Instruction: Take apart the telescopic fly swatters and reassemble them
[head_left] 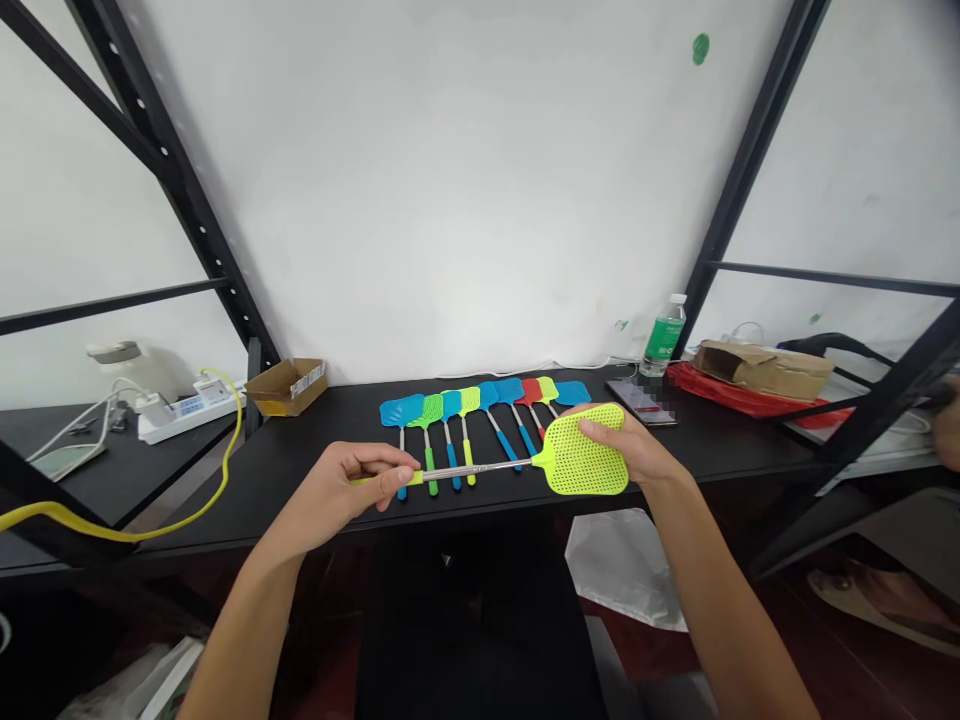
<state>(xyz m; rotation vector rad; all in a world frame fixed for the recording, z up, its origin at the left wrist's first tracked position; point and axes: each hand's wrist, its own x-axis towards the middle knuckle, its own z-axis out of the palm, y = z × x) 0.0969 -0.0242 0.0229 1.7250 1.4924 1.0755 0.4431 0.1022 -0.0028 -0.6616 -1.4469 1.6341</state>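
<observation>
One fly swatter, with a yellow-green perforated plastic head (585, 465), a thin silver metal shaft (480, 468) and a yellow-green plastic handle (415, 478), is held level above the front of the black flat-topped desk (345, 412). The bare hands are apart: the left hand (343, 490) is closed around the handle, its thumb along the top, while the right hand (643, 450) pinches the far edge of the head, thumb on the mesh.

The shaft looks made of sliding sections, so an uneven push or pull could shift it suddenly and jerk the head out of the right hand's light pinch. Twisting the ends against each other would load the narrow plastic neck, probably the weakest spot, and hard thumb pressure could bend the mesh.

Behind it, a fanned row of blue, green, yellow-green and red plastic swatters (403, 411) lies with heads crowded or overlapping. A low sweep could snag their handles, and one dragged head might pull its neighbours askew. A wide swing to the right could reach the dark flat phone (643, 400) or tip the upright clear bottle with a green label (664, 338).
</observation>
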